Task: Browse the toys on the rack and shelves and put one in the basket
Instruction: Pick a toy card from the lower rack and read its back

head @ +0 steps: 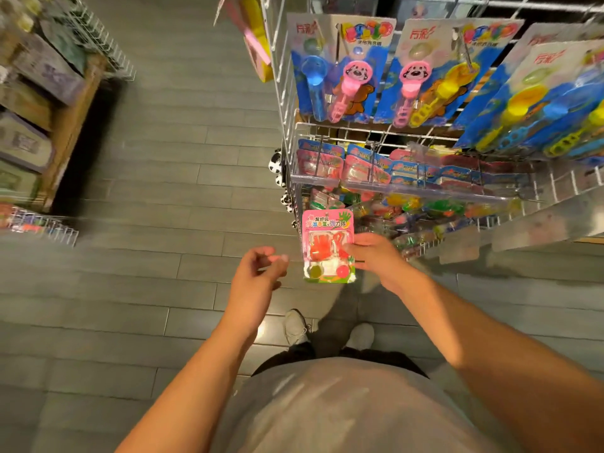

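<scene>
I have one pink blister card [328, 246] in my right hand [376, 256], held face up in front of the wire rack [284, 125], just below its lower bins; I can make out an orange hand-shaped toy, a green ball and a red ball under the plastic. My right fingers pinch the card's right edge, which I judge keeps the printed face clear for reading. My left hand [258, 273] floats just beside the card's left edge without touching it, fingers loosely curled around nothing, probably ready to steady or take it. No basket shows anywhere here, so I reckon the drop-off is not yet done. Outward on the rack, I count two full bubble-wand cards [340, 67] hanging on the upper pegs, with at least two more overlapping at the right edge. Below them sits a row of small pink and blue packs [366, 166], too crowded to count. A blurred wooden shelf [49, 109] stands well apart to my left.
</scene>
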